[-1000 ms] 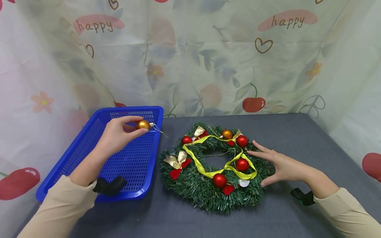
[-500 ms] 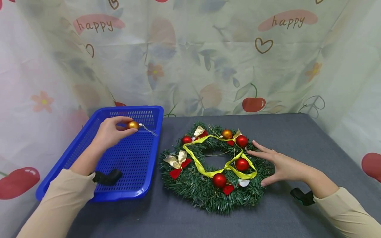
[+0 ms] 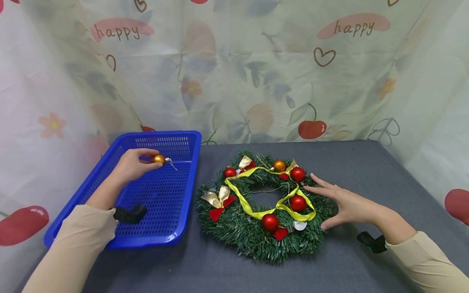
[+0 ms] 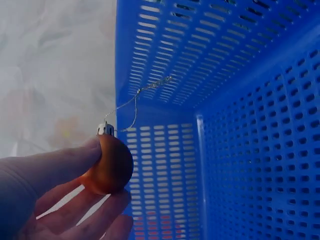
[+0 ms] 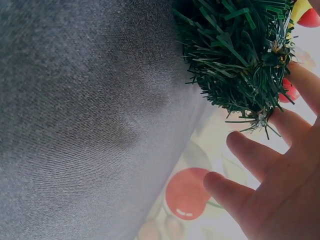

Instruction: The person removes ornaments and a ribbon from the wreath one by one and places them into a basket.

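A gold Christmas ball (image 3: 158, 159) is pinched between thumb and fingers of my left hand (image 3: 132, 166), held over the blue plastic basket (image 3: 182, 228). In the left wrist view the ball (image 4: 114, 167) has a silver cap, and its thin silver cord trails toward the basket's slotted wall (image 4: 160, 60). My right hand (image 3: 348, 205) rests at the right edge of a green wreath (image 3: 242, 234), fingers spread and fingertips among its needles. On the wreath sit several red balls (image 3: 270, 222), a gold ball (image 3: 279, 165), red and gold bows (image 3: 218, 199) and a loose yellow ribbon (image 3: 242, 200).
The basket stands on the left of a grey cloth-covered table (image 3: 351, 162), with the wreath to its right. A printed curtain (image 3: 234, 81) hangs behind the table and along both sides. Dark wrist cameras (image 3: 130, 214) are strapped to both wrists.
My left hand has carried the gold Christmas ball leftward, from near the basket's right rim to over its interior, and slightly lower. The right hand and the wreath have stayed in place.
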`<state>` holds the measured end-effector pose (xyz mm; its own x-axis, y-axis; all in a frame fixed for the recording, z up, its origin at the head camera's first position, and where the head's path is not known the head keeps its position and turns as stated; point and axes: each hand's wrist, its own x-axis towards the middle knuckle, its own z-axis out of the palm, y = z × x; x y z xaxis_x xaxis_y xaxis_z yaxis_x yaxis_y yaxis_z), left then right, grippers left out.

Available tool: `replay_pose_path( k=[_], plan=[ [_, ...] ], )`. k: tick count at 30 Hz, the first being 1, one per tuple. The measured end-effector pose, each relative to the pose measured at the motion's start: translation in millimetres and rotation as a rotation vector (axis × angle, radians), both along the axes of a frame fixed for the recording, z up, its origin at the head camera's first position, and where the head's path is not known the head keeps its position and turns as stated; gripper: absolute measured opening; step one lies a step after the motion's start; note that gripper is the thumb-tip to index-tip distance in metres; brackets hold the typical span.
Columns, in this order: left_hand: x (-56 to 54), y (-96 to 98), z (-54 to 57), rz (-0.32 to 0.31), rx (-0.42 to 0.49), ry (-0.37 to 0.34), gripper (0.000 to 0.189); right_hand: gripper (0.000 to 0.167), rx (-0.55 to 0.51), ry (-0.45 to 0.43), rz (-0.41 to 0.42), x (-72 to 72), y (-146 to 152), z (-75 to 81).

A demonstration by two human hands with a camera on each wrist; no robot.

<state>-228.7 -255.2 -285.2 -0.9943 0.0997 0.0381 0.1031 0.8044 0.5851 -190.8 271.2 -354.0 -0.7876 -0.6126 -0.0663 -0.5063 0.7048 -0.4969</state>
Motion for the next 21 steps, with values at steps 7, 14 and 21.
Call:
replay_pose_path(
  k=[7,14,21],
  plan=[
    [-3.9,-3.8,-5.8,-0.029,-0.026,-0.101,0.053,0.095,-0.006,-0.005,0.002,0.9,-1,0.9],
    [-7.4,-6.3,-12.3,-0.043,-0.02,-0.138,0.052,0.095,-0.007,-0.002,0.002,0.6,0,0.2],
    [-8.2,-8.5,-15.0,-0.06,-0.044,-0.136,0.053,0.096,-0.002,-0.003,-0.002,0.8,-1,0.7]
  ],
)
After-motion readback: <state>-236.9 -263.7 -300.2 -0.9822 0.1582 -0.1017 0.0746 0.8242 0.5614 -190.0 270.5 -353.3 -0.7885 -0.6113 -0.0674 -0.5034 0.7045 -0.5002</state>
